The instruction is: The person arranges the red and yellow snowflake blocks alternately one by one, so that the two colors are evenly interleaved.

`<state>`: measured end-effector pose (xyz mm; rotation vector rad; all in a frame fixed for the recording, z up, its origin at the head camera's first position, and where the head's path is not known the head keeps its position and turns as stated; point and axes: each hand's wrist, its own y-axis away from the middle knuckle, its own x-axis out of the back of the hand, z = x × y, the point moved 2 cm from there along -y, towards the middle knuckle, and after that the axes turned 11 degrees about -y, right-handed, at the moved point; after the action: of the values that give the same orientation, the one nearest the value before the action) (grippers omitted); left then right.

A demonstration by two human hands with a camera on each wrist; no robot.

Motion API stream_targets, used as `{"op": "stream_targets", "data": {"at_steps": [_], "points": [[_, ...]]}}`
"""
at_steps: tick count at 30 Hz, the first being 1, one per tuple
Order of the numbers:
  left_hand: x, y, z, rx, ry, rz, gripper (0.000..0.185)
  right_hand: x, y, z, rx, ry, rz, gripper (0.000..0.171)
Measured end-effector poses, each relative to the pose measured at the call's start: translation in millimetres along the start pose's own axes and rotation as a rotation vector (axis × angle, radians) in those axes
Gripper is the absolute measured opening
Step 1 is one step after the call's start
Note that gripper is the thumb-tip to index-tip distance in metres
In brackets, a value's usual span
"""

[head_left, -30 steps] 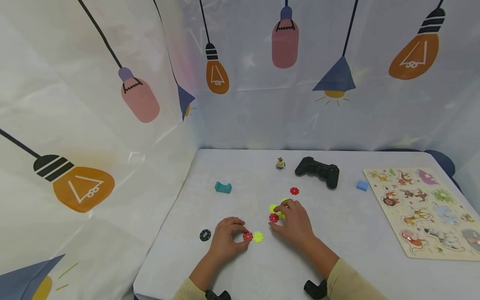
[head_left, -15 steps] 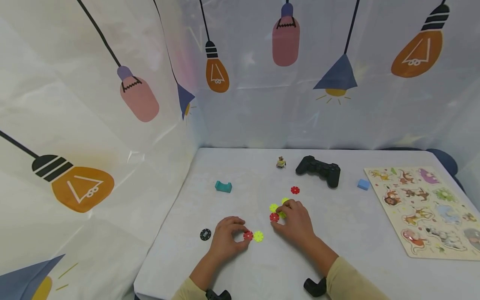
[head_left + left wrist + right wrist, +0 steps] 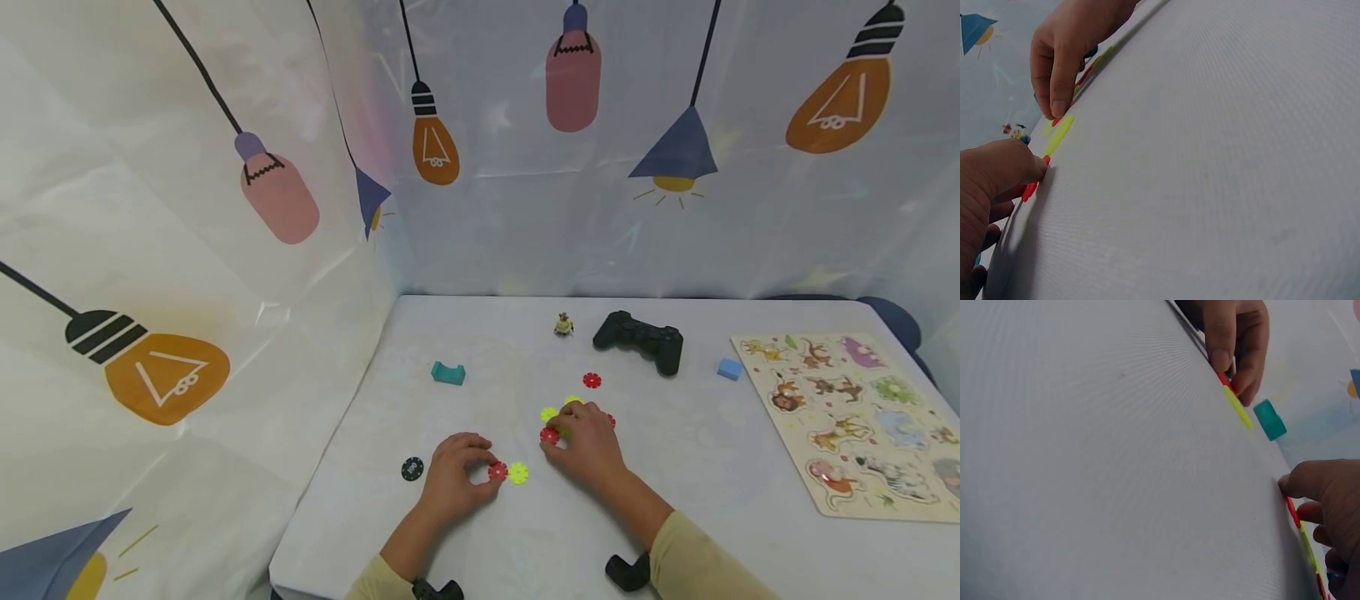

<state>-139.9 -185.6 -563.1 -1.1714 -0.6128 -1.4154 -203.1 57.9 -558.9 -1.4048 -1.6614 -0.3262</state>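
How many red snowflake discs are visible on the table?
4. One red disc is pinched by the left hand, one sits at the right hand's fingertips, one peeks out beyond that hand, one lies alone near the controller. Others may be hidden.

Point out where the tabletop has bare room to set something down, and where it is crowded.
Bare patches: between the right hand and the animal puzzle board; the far left, behind the teal block; the near edge between the forearms. Crowded: around both hands, where the left hand pinches a red disc among the yellow-green and red discs.
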Motion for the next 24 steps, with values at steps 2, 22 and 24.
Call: {"op": "stream_targets", "data": {"at_steps": [2,22,24], "points": [[-0.1,0.3,0.1,0.0,0.002,-0.001,0.02,-0.7,1.0,-0.4,0.005,-0.011,-0.011,0.028],[0.1,0.4,0.4,0.0,-0.008,-0.014,0.02,5.0,14.6,0.9,0.063,-0.069,-0.035,0.026],[0.3,-1.4,1.2,-0.011,-0.005,-0.006,0.02,6.3,17.2,0.4,0.071,-0.091,-0.042,0.027]]}}
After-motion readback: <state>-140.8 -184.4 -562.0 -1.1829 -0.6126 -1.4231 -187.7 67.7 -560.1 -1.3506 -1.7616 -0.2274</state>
